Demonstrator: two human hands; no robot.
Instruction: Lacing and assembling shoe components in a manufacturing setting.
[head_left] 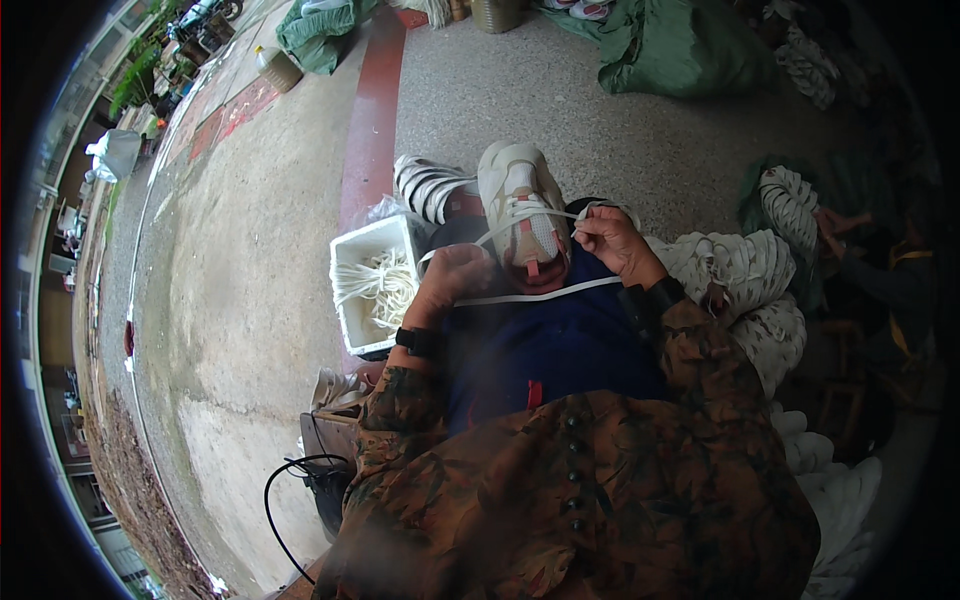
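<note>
A white and beige sneaker (512,168) with pink trim rests on my lap, its pink-lined opening toward me. White shoelace (530,298) crosses its upper, and a long stretch of it runs over the dark blue cloth (560,345) on my lap. To the left of the shoe, my left hand (455,276) is closed around one part of the lace. My right hand (612,243) pinches another part at the shoe's right side. Between the hands and the shoe the lace looks taut. Both hands are off the sneaker's body.
Left of my knees stands a white foam box (345,250) of bundled white laces. Bundles of white sneakers (735,265) lie at the right, where another person's hand (838,228) shows. Green sacks (690,50) and a capped plastic jug (277,70) sit farther off.
</note>
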